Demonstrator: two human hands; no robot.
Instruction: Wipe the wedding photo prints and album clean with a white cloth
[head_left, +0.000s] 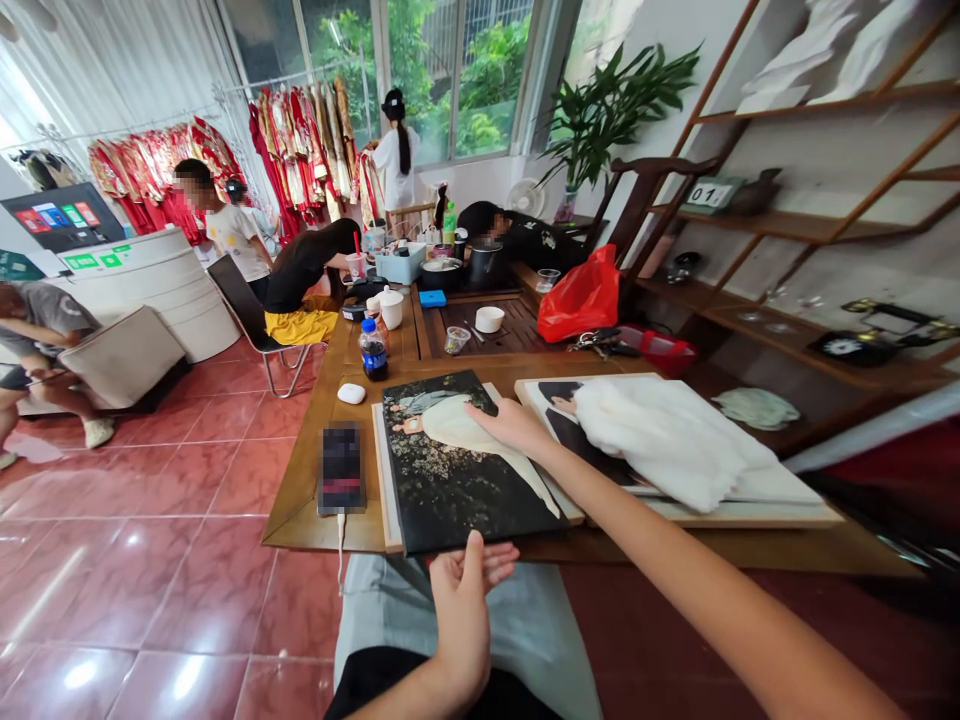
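A dark photo panel (457, 490), printed with figures in pale clothes, lies slightly askew over a light wooden frame (388, 500) at the table's near edge. My right hand (517, 428) reaches across from the right and rests flat on the picture's upper right part, fingers stretched. At the panel's near edge is my left hand (465, 600), palm turned up, thumb raised against the edge and fingers spread from it. Whether those fingers touch the underside is hidden. To the right, another framed photo (559, 425) is partly covered by a fluffy white cloth (667, 435).
A phone (342, 470) with a white cable, a white earbud case (351, 394) and a cola bottle (373, 350) stand left on the wooden table (300, 490). A red plastic bag (585, 295) sits farther back. Shelves (810, 225) rise at right; people sit beyond the table.
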